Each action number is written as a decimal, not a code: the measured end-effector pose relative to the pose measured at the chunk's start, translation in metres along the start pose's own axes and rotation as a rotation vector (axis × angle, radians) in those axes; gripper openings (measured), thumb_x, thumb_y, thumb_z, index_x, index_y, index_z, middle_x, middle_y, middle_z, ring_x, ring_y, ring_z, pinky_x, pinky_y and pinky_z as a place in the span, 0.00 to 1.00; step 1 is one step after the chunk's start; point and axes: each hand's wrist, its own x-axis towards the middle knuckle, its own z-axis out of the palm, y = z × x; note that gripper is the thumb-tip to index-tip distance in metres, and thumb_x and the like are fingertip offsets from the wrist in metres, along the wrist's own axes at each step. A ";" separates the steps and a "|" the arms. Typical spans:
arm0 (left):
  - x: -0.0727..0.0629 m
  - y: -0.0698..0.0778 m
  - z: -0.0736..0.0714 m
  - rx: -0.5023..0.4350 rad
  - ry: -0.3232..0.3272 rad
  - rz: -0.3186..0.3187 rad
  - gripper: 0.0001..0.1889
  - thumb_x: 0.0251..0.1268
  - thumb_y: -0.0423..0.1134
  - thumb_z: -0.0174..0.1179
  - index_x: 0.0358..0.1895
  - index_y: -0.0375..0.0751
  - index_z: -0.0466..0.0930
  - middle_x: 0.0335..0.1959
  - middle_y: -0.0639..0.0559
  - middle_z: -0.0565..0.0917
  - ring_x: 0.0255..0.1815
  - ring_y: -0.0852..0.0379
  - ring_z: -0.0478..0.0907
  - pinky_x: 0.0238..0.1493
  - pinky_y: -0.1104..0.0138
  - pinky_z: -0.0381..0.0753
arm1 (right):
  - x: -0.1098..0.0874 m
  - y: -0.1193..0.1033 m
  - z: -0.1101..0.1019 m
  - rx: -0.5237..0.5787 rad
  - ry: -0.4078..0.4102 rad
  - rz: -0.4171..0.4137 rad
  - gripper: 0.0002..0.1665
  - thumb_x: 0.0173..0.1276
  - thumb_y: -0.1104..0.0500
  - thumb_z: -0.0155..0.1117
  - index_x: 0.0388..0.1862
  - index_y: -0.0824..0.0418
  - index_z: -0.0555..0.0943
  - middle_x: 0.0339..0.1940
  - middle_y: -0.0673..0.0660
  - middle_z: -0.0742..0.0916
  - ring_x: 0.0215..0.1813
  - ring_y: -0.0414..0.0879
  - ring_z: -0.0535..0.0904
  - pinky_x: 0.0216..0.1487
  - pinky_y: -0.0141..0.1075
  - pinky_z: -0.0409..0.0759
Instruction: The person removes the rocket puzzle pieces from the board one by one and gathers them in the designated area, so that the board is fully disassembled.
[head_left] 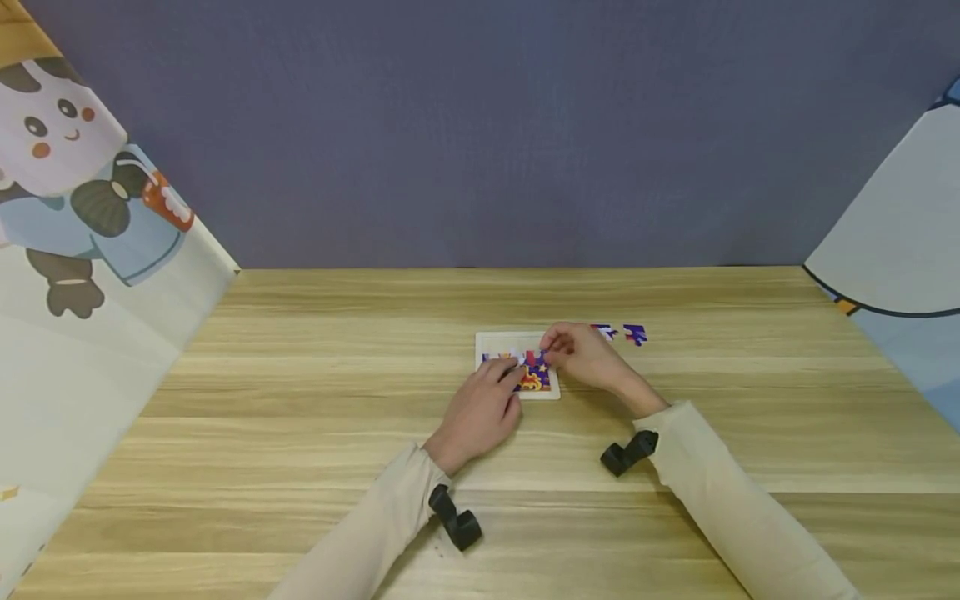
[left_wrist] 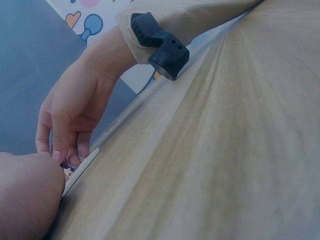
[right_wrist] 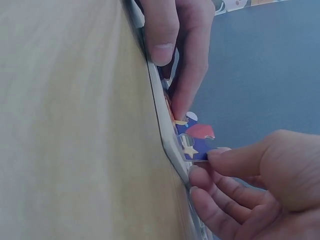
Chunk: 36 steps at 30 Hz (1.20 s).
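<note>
A small jigsaw puzzle in a pale tray (head_left: pixel 510 335) lies on the table, its lower part filled with purple and orange pieces. My left hand (head_left: pixel 480 410) rests over the tray's left and front side, extended fingers on the pieces. At the right side, my right hand (head_left: pixel 588 358) pinches a purple puzzle piece (right_wrist: pixel 201 148) with a star and a red patch between thumb and fingers. In the right wrist view that piece is tilted up at the tray's edge, with a left fingertip close beside it. The left wrist view hides most of the puzzle.
Loose purple puzzle pieces lie just beyond my right hand, one puzzle piece (head_left: pixel 635 334) fully visible and another partly covered. The wooden table (head_left: pixel 315 367) ends at a dark blue panel (head_left: pixel 480 133). Printed cartoon walls stand at both sides.
</note>
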 end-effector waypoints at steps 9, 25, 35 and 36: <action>0.000 0.001 -0.001 -0.007 -0.004 -0.007 0.22 0.66 0.38 0.49 0.62 0.37 0.73 0.63 0.44 0.75 0.66 0.48 0.68 0.72 0.58 0.61 | 0.001 0.000 0.000 0.098 -0.020 0.026 0.04 0.67 0.69 0.57 0.38 0.67 0.78 0.31 0.61 0.83 0.31 0.46 0.81 0.34 0.35 0.82; -0.001 0.001 -0.002 -0.002 -0.005 -0.004 0.22 0.66 0.38 0.49 0.63 0.37 0.73 0.62 0.43 0.75 0.66 0.48 0.69 0.72 0.58 0.62 | 0.001 0.004 0.002 0.176 -0.033 0.074 0.05 0.67 0.70 0.55 0.40 0.69 0.77 0.31 0.61 0.82 0.31 0.45 0.81 0.33 0.33 0.83; -0.001 0.002 -0.001 -0.005 0.005 0.003 0.22 0.66 0.38 0.49 0.62 0.38 0.74 0.62 0.44 0.76 0.65 0.49 0.69 0.71 0.59 0.63 | 0.000 0.006 0.002 0.170 -0.020 0.064 0.05 0.67 0.70 0.55 0.40 0.70 0.77 0.32 0.62 0.82 0.32 0.46 0.81 0.34 0.34 0.83; 0.000 0.002 -0.001 -0.005 0.005 0.002 0.22 0.66 0.38 0.49 0.62 0.38 0.74 0.62 0.44 0.76 0.65 0.49 0.69 0.71 0.59 0.63 | 0.000 0.006 0.002 0.171 -0.017 0.068 0.05 0.68 0.70 0.55 0.40 0.69 0.77 0.32 0.62 0.82 0.32 0.45 0.81 0.34 0.34 0.83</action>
